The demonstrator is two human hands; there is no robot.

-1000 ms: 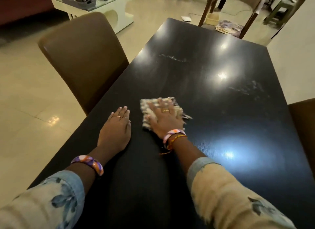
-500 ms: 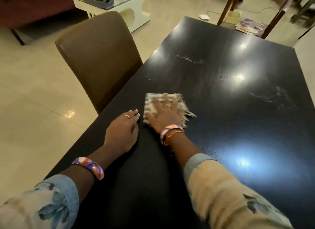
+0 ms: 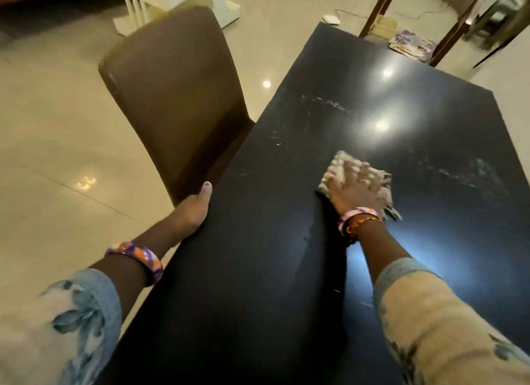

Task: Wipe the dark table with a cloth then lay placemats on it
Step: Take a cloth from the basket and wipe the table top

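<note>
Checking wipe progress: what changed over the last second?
The left hand slid off the tabletop to the table's left edge, thumb on top. The right hand pushed the cloth rightwards and farther along. Still pressing it flat; smudges ahead remain.

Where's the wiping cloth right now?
The cloth lies on the dark table, right of centre in the head view, flat under the right hand, across from the brown chair.

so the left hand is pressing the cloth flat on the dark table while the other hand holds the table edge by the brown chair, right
Not quite: the hands are swapped. In the head view the right hand presses the cloth flat on the dark table, while the left hand holds the table edge by the brown chair.
</note>
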